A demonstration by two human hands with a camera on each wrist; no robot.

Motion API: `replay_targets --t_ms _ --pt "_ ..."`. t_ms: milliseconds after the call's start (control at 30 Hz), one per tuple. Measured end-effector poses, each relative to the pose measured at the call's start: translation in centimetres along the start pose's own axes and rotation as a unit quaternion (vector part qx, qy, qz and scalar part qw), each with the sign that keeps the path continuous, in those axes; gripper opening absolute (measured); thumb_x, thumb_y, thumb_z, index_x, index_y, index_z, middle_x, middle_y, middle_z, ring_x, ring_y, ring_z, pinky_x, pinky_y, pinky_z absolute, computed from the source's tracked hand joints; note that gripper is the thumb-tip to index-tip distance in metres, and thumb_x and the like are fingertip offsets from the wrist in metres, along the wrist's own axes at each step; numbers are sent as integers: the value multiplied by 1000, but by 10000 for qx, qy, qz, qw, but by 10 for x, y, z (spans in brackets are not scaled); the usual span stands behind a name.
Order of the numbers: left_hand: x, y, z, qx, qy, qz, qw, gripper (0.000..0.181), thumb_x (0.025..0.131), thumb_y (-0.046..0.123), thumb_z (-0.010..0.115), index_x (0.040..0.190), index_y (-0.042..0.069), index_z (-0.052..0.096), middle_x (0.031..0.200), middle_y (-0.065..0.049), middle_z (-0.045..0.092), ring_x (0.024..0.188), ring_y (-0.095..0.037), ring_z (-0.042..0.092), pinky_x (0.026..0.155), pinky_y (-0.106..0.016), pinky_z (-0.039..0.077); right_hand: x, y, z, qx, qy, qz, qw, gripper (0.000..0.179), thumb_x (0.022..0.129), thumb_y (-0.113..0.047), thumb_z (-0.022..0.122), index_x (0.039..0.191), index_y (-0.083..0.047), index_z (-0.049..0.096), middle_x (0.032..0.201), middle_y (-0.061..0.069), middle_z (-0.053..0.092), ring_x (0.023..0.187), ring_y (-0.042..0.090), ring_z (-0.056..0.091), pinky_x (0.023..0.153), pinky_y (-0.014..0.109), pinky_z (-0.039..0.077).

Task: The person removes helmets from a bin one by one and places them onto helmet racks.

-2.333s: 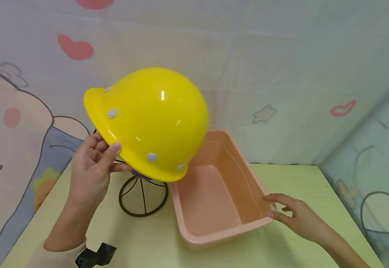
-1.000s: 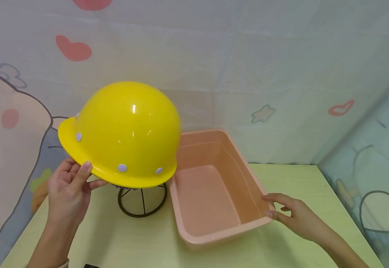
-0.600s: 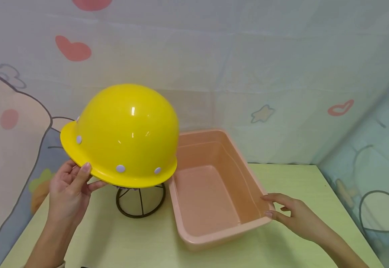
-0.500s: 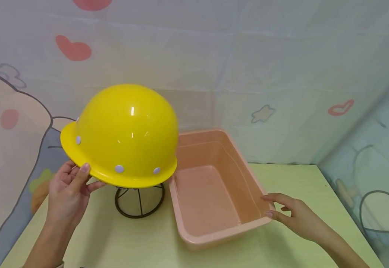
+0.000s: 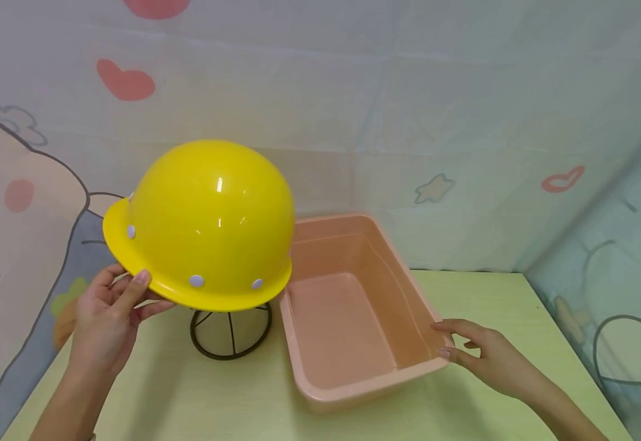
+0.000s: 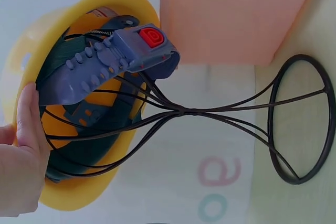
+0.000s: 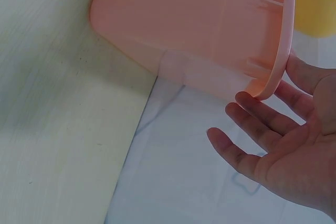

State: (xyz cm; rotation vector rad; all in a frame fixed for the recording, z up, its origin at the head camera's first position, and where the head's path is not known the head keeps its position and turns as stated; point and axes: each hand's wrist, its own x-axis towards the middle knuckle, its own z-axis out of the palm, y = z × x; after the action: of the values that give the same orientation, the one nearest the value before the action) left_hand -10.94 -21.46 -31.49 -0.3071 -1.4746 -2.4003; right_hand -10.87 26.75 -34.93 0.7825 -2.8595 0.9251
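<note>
A yellow hard hat (image 5: pixel 216 226) sits over the top of a black wire stand (image 5: pixel 231 334), its brim tilted a little. My left hand (image 5: pixel 108 315) holds the brim at the left, thumb on top and fingers underneath. From the left wrist side, the hat's inside shows a purple-blue adjuster strap (image 6: pixel 105 61) with a red knob (image 6: pixel 151 36), and the stand's wires (image 6: pixel 184 112) reach up into the hat. At the right, my right hand (image 5: pixel 494 358) pinches the rim of a pink plastic basin (image 5: pixel 375 386) between thumb and index finger; its other fingers are spread below the rim in the right wrist view.
The basin stands just right of the stand, with nothing seen inside it. Both are on a pale yellow-green table (image 5: pixel 232 404). A printed cloth backdrop (image 5: pixel 464 122) rises behind the table and along its sides.
The hard hat has come left and down over the stand, and its tilt has lessened. My left hand moved with it. In the last half second little shifts; the right hand stays on the basin.
</note>
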Motion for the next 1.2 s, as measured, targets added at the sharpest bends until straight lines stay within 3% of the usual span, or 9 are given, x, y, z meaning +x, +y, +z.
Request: replay_targets --t_ms 500,1200 --pt "0 -1 1 -282 87 -10 9996 24 89 -8 50 112 -6 49 98 -14 63 78 -23 67 63 -35 54 0 2 -1 -5 17 -36 10000 36 83 -19 67 117 -8 59 116 7 60 105 13 55 71 28 52" --pt "-3 -12 -11 -929 179 -372 9948 23 90 -8 47 111 -5 55 92 -14 64 73 -26 67 65 -36 54 0 1 -1 -27 25 -107 9999 36 83 -18 67 116 -7 59 117 9 60 105 17 55 72 31 52"
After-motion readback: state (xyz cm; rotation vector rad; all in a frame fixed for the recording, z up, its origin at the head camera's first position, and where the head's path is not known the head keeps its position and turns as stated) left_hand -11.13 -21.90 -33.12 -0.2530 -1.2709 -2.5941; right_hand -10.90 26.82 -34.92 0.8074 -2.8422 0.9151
